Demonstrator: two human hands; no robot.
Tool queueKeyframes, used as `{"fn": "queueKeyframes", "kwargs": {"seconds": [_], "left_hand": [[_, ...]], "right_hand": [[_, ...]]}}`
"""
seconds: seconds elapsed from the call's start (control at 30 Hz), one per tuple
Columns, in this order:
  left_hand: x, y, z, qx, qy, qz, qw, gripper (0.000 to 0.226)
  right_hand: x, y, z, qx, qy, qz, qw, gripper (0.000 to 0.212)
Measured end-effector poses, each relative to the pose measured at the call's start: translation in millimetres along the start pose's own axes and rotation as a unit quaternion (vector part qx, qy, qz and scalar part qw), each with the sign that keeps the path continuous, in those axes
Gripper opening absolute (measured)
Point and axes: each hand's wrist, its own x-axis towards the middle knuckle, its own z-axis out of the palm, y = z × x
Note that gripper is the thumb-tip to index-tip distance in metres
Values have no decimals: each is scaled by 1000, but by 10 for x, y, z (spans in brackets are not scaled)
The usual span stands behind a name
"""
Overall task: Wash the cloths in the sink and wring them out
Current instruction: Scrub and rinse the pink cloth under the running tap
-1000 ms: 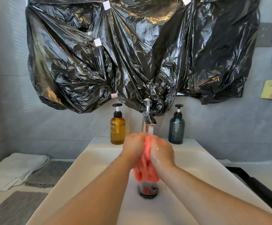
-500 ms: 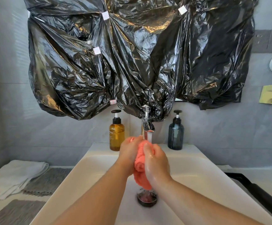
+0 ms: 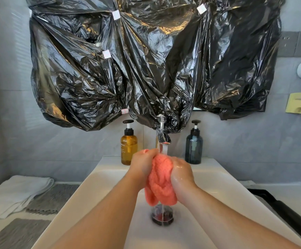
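pink cloth (image 3: 161, 182) gripped between left hand (image 3: 142, 165) and right hand (image 3: 182, 175).

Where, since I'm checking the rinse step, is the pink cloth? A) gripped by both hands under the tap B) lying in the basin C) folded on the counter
A: the left hand and the right hand grip the pink cloth beneath the tap and its stream.
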Motion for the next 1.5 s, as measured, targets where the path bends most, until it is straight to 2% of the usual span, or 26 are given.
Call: {"fn": "queueKeyframes", "kwargs": {"seconds": [0.1, 0.17, 0.27, 0.33, 0.47, 0.57, 0.63, 0.7, 0.73, 0.8, 0.87, 0.93, 1.03, 1.13, 1.2, 1.23, 1.3, 1.37, 1.5], "left_hand": [[107, -40, -65, -34, 88, 9, 996, 21], [125, -43, -92, -38, 119, 24, 992, 27], [89, -20, -69, -49, 92, -4, 995, 26], [61, -25, 6, -68, 37, -33, 996, 24], [-7, -22, 185, 26, -73, -21, 997, 15], [-46, -13, 199, 22, -88, -47, 995, 27], [-79, -20, 143, 51, -102, -49, 992, 29], [-89, -32, 79, 69, -115, -21, 991, 34], [-95, -23, 42, 54, -106, -10, 993, 32], [-94, 35, 19, -52, -106, -21, 993, 23], [-80, 87, 12, -169, -112, -49, 978, 24], [-23, 77, -16, -197, -59, -53, 977, 19], [90, 4, -80, -180, 28, -30, 983, 37], [66, -104, -43, -130, 62, -5, 990, 19], [26, -134, -9, -119, 41, -10, 992, 32], [4, -138, 14, -110, 26, -8, 994, 35], [-35, -127, 40, -93, 0, -11, 996, 26], [-56, -105, 72, -79, -27, -25, 996, 16], [-42, -62, 103, -16, -70, -46, 996, 30]], "right_hand": [[-167, 60, -8, -61, -74, -84, 992, 29], [-244, 103, 29, -128, -109, -163, 972, 26], [-293, 127, 74, -241, -46, -247, 937, 28], [-268, 117, 58, -235, 10, -253, 938, 32], [-112, 58, 18, -142, 65, -159, 975, 32], [80, 95, 6, -98, 67, -88, 989, 39], [251, 177, -25, -59, 56, -33, 996, 37], [325, 195, -72, 16, 16, 12, 1000, 27], [315, 164, -89, 55, -4, 25, 998, 32], [241, 96, -100, 153, -69, 101, 981, 54], [193, 98, -96, 180, -151, 171, 957, 75], [96, 82, -88, 192, -217, 187, 939, 74], [6, 24, -29, 197, -192, 116, 954, 50], [-100, 58, 95, 109, -85, 20, 990, 32], [-189, 129, 178, 22, -25, -35, 999, 23], [-219, 160, 192, -13, -8, -57, 998, 27], [-245, 157, 190, -67, 10, -97, 993, 35], [-201, 131, 164, -73, 18, -117, 990, 30], [-55, 64, 103, -20, 31, -124, 992, 19]]}}
